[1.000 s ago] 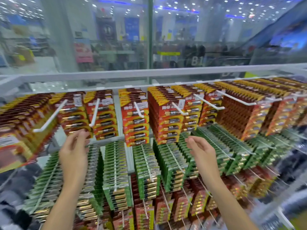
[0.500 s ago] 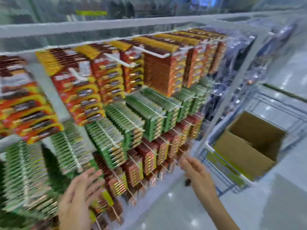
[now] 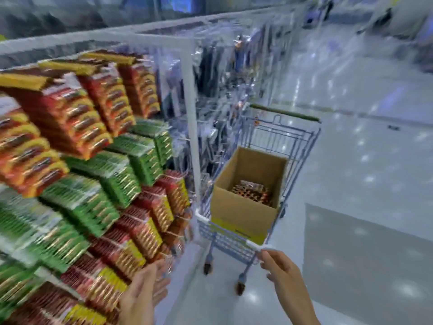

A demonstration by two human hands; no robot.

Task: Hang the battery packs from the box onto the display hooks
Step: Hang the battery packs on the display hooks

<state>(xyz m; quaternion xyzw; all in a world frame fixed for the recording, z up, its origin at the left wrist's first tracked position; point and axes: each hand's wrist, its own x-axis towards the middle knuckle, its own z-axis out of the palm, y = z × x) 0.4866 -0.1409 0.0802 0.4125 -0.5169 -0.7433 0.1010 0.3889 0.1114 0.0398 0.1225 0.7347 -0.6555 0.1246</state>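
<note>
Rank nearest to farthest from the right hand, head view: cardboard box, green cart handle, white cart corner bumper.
1. White corner bumper, just ahead of the right hand.
2. Cardboard box, inside the cart.
3. Green cart handle, far end.

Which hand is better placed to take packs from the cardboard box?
Probably right: the right hand is beside the wire cart holding the brown cardboard box; the left hand is by the hanging packs.

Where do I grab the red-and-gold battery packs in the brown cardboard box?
Come straight down through the open top: the brown cardboard box has tall walls and the red-and-gold battery packs lie low inside. Pinch the topmost pack's edge; finer detail is blurred.
</note>
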